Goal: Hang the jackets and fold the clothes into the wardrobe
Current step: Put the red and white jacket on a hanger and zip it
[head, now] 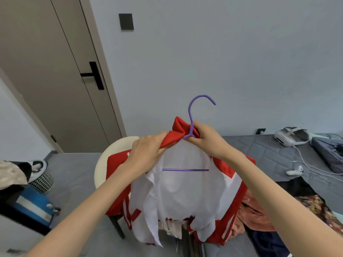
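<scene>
A red and white jacket point(181, 191) hangs on a purple hanger point(189, 112), held up in the air in front of the person, over the left edge of the bed point(269, 151) and in front of a round cream stool point(111, 151). The jacket's white lining faces the camera, its front falls open, and the hanger's crossbar shows across the lining. The right hand point(206, 138) has its grip curled round the base of the hanger's hook, with the red collar bunched under the fingers. The left hand point(148, 149) is just beside it, its grip pinching the red fabric of the collar and shoulder. The hook points up and to the right, free of any rail. On the bed, below and right of the jacket, lie a rust-coloured garment point(254, 214), a floral one point(315, 206) and a dark one point(269, 242). Toward the bed's far right corner sit a white headset point(291, 136) and a white controller point(295, 170). A mesh basket point(41, 180) stands on the floor at the left, below a closed door point(55, 80).
</scene>
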### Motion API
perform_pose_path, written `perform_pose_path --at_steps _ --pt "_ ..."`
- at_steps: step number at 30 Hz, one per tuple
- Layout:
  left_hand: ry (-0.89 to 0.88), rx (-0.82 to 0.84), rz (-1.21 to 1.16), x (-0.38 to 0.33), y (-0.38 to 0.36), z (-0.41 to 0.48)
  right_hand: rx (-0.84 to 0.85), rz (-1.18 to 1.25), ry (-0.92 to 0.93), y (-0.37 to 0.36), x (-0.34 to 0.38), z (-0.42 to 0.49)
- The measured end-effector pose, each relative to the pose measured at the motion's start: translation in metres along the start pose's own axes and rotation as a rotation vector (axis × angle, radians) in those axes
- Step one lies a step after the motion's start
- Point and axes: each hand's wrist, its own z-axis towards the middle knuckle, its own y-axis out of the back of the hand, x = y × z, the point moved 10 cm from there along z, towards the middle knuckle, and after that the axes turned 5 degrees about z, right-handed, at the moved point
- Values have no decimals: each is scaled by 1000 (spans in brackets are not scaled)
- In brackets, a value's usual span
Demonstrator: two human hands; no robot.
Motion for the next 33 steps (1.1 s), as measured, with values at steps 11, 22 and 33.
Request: perform_pose_path --at_steps 11,22,33 --pt "90 421 -651 -9 -49 -39 525 237 -169 -59 -33 -30" --pt "381 622 -642 97 -161 -37 579 -173 -316 -132 -139 28" --pt "451 562 -510 224 -321 62 322 -236 -568 -209 -248 172"
